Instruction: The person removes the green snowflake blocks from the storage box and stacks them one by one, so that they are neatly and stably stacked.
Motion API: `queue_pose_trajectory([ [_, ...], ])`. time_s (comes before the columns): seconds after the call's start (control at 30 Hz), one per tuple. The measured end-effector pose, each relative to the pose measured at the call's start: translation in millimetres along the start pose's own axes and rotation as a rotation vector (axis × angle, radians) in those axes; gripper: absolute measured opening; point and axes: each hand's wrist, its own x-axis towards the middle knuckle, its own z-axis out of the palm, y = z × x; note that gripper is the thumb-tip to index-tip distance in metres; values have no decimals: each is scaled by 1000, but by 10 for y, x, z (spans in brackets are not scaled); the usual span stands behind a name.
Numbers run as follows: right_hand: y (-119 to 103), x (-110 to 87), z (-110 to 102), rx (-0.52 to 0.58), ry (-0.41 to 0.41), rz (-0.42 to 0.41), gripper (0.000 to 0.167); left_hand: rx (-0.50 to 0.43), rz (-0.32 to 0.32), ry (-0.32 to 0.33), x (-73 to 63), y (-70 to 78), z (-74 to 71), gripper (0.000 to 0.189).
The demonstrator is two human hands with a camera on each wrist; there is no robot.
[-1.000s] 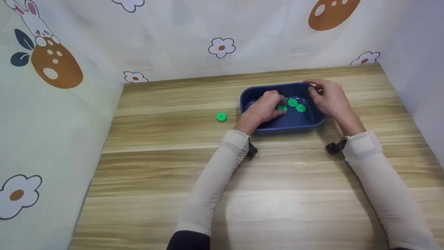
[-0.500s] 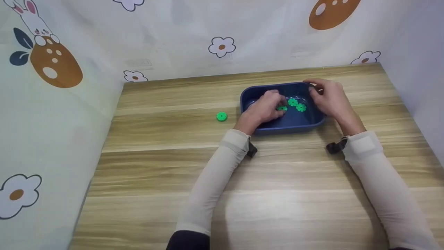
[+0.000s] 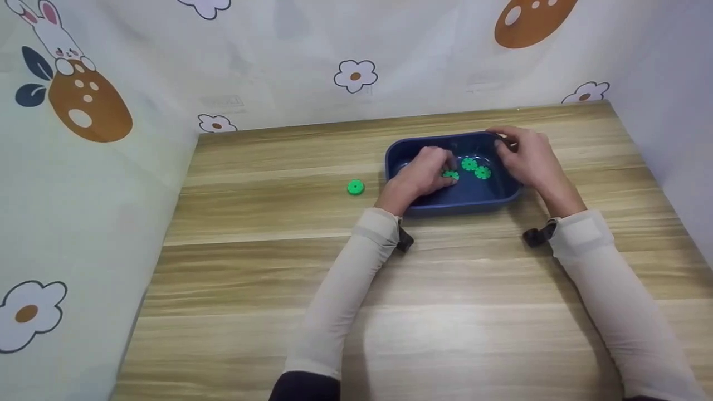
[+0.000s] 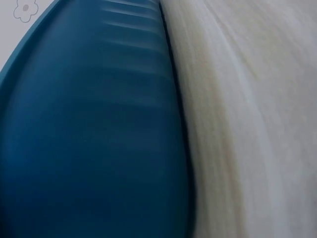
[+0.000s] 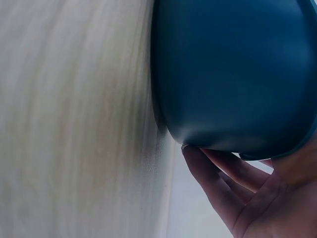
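Observation:
A dark blue rectangular bin stands on the table with green notched discs inside. My left hand reaches over its near left rim and pinches one green notched disc near the bin floor; part of that disc is hidden by the fingers. Two more discs, a farther one and a nearer one, lie touching or nearly touching to its right. At the bin's right end my right hand grips the rim, thumb inside. The right wrist view shows fingers against the outer wall.
Left of the bin, a thicker round green piece lies on the wooden table. A patterned wall covering rises behind the table and along its left side. A plain pale wall bounds the right.
My left hand and the disc in its fingers have shifted very slightly. The right hand, the bin and the other discs stay where they were.

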Motion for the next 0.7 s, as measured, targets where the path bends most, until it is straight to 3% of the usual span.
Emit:
queue_pose_trajectory([
  [0.2, -4, 11, -16, 7, -17, 11, 39, 30, 12, 6, 4, -2, 7, 30],
  [0.4, -5, 11, -15, 10, -24, 14, 39, 120, -2, -27, 20, -7, 1, 34],
  [0.7, 5, 4, -6, 10, -24, 18, 39, 148, 89, 14, -1, -33, -42, 39],
])
